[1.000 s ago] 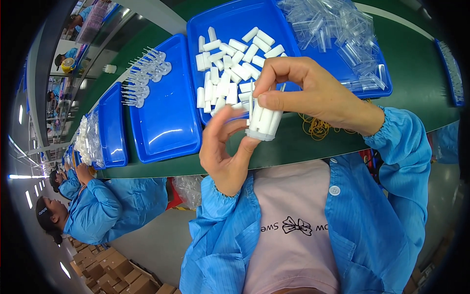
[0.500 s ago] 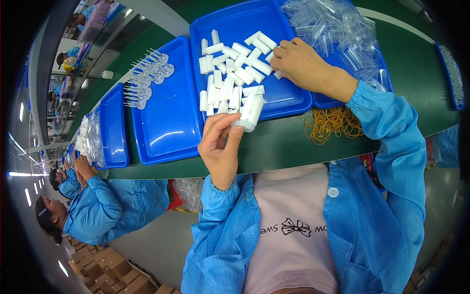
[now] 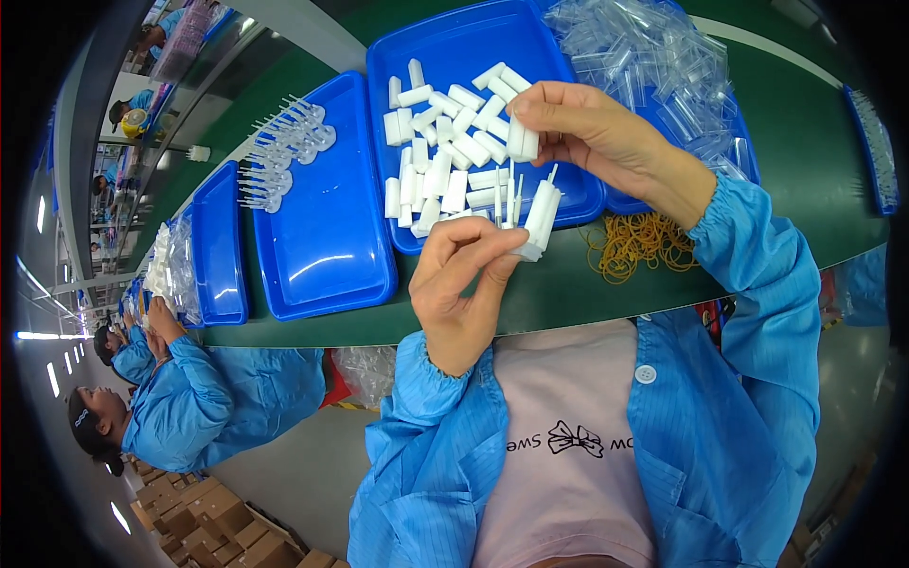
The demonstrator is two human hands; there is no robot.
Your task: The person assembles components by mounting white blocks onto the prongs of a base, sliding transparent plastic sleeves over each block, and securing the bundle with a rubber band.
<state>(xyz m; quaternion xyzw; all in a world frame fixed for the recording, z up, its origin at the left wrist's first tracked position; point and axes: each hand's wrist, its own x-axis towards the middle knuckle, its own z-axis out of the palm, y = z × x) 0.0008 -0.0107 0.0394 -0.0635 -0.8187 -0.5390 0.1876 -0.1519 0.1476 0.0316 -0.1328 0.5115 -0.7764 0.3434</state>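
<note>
My left hand (image 3: pixel 461 298) pinches the base of a pronged plastic piece (image 3: pixel 526 250) near the table's front edge. Several thin prongs stand up from it, some bare, while white blocks (image 3: pixel 543 210) sit on its right side. Just above and to the right, my right hand (image 3: pixel 611 137) grips white blocks (image 3: pixel 522 140), seemingly two side by side, between thumb and fingers. The blocks are apart from the bare prong tips. Behind both hands, a blue tray (image 3: pixel 579 201) holds many loose white blocks (image 3: pixel 437 175).
Further left, another blue tray (image 3: pixel 322 232) carries translucent pronged pieces (image 3: pixel 289 156). Clear plastic tubes (image 3: pixel 653 57) fill a tray at the back right. Yellow rubber bands (image 3: pixel 636 248) lie on the green table (image 3: pixel 757 251). At far left a co-worker (image 3: pixel 180 398) sits along the same table.
My right hand has lifted white blocks out of the tray and come toward the left hand. My left hand has shifted right and turned the pronged piece, so bare prongs now show.
</note>
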